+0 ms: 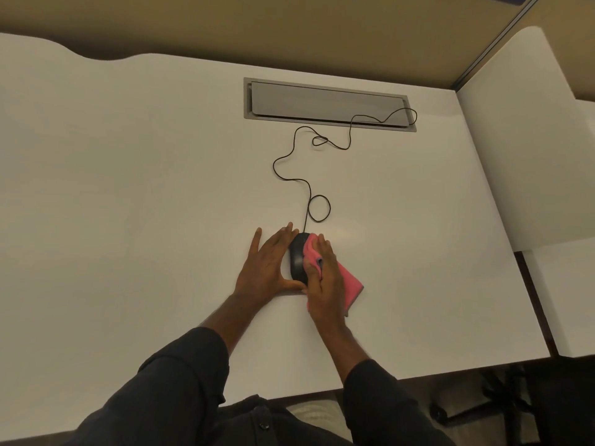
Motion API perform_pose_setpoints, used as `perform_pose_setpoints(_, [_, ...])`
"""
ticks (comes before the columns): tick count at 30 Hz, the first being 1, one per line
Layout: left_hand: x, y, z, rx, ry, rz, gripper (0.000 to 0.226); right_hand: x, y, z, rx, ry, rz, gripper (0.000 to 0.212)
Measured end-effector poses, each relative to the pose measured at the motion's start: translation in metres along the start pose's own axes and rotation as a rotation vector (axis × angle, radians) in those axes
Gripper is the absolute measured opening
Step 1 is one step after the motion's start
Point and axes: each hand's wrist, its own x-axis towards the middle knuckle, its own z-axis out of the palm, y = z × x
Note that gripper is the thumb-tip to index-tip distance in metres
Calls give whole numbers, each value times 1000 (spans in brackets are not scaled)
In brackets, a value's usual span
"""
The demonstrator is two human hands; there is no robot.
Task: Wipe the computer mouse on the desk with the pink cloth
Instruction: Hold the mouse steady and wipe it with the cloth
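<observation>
Where cord (pixel 291 156) loops, white desk (pixel 128 188) meets tan partition (pixel 289 33).

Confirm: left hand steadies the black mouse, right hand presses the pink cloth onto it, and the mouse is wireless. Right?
Not quite. The mouse is wired: the head view shows a black cable running from its front in loops up to the grey hatch in the desk. The rest holds: the left hand steadies the mouse and the right hand presses the pink cloth onto it.
</observation>
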Motion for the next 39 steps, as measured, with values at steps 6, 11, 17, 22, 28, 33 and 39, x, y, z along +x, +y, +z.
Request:
perform_pose_setpoints(6, [0, 1, -1, 32, 0, 18, 124, 42, -6, -4, -144, -39, -49, 45])
perform_pose_setpoints(11, [-1, 1, -3, 41, -12, 13, 126, 24, 3, -5, -146, -59, -85, 51])
perform_pose_setpoints(17, [-2, 3, -4, 9, 12, 22, 127, -25, 16, -8, -148, -50, -165, 68])
perform_pose_setpoints(22, [-2, 3, -3, 19, -3, 27, 128, -14, 12, -5, -157, -1, -118, 55])
perform_pose_setpoints(28, [0, 1, -1, 56, -12, 22, 126, 30, 3, -5, -206, -53, -100, 46])
perform_pose_setpoints(33, [0, 2, -2, 40, 12, 38, 124, 15, 4, -5, -171, -47, -82, 52])
perform_pose_setpoints(39, [-1, 4, -4, 24, 2, 8, 124, -24, 13, -6, -168, -24, -141, 57])
